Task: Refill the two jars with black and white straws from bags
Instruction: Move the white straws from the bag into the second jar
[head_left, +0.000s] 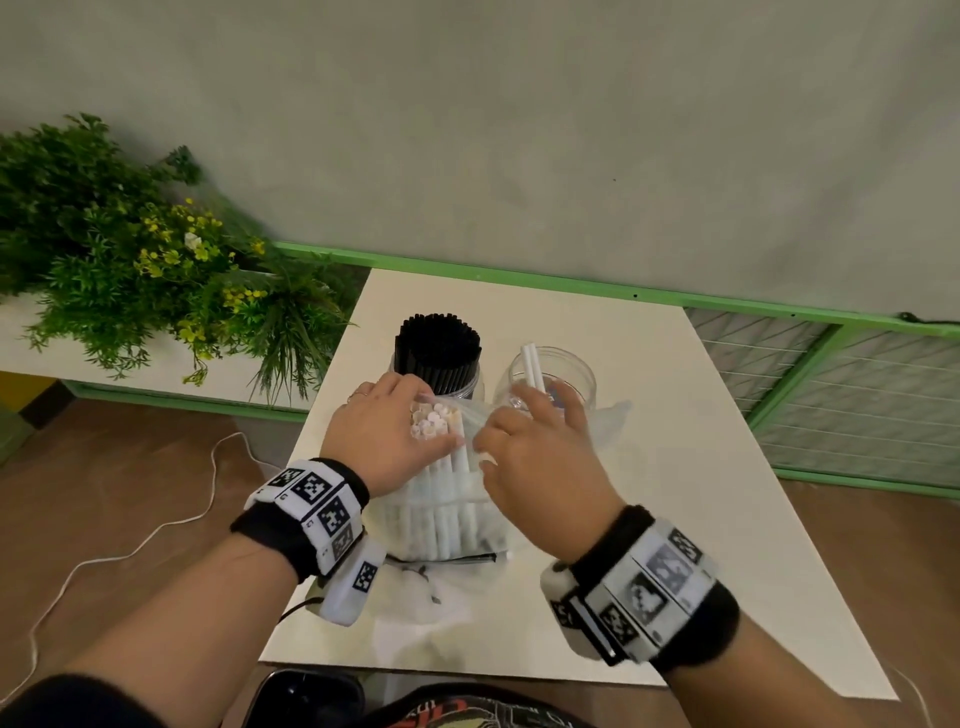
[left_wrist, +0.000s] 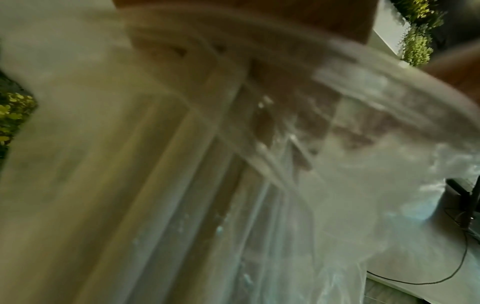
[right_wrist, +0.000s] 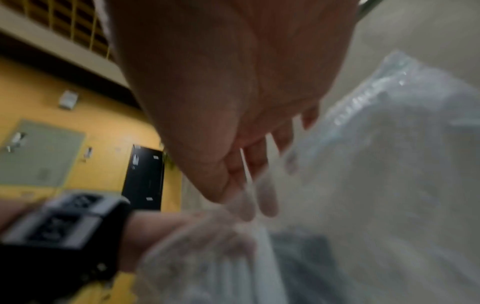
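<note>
On the white table (head_left: 701, 493) stands a jar packed with black straws (head_left: 437, 353). To its right is a clear jar (head_left: 563, 371) holding a couple of white straws (head_left: 532, 364). In front of them a clear bag of white straws (head_left: 447, 514) stands upright. My left hand (head_left: 402, 423) grips the bundle's top at the bag mouth, straw ends (head_left: 431, 420) showing between thumb and fingers. My right hand (head_left: 519, 441) pinches the bag's open rim beside it. The left wrist view shows the blurred straws (left_wrist: 197, 185) through the film. The right wrist view shows my fingers (right_wrist: 259, 164) on the bag (right_wrist: 389, 164).
A flat empty plastic bag (head_left: 436, 587) lies on the table under my left wrist. A leafy planter (head_left: 130, 249) borders the table's left side. A green rail (head_left: 519, 280) and wire mesh panel (head_left: 857, 395) run behind and right. A white cable (head_left: 156, 530) trails on the floor.
</note>
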